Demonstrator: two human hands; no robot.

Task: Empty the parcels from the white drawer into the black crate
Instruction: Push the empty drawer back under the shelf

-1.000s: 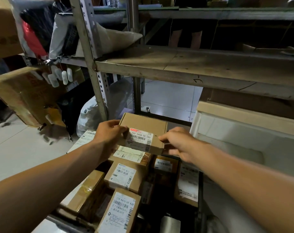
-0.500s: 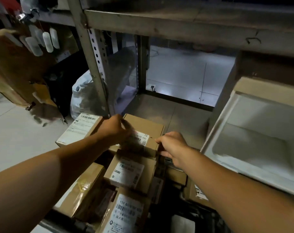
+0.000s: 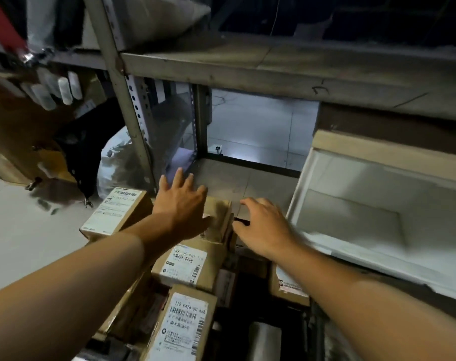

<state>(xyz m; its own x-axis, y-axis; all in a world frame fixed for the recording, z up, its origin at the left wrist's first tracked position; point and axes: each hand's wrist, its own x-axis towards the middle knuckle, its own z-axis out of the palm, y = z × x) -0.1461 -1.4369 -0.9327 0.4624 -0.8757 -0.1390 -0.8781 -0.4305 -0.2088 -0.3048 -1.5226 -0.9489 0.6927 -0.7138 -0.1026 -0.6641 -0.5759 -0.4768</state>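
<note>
The white drawer (image 3: 299, 183) stands pulled out at the right, and no parcels show inside it. Below my arms the black crate (image 3: 247, 319) holds several brown cardboard parcels with white labels. A small brown parcel (image 3: 220, 217) lies on top of the pile at the far end. My left hand (image 3: 181, 204) hovers over that parcel with fingers spread and straight, holding nothing. My right hand (image 3: 263, 225) is just right of the parcel, fingers loosely bent, not gripping anything. Whether either hand touches the parcel is unclear.
A metal shelf upright (image 3: 127, 105) rises just behind the crate, with a shelf board (image 3: 273, 66) overhead. A labelled box (image 3: 114, 212) sits at the crate's far left. A white sack (image 3: 117, 162) and cardboard boxes (image 3: 10, 131) stand on the floor at left.
Both hands held the small parcel and lowered it onto the pile. Now they have let go; the left hand's fingers have straightened and the right hand has drawn slightly right.
</note>
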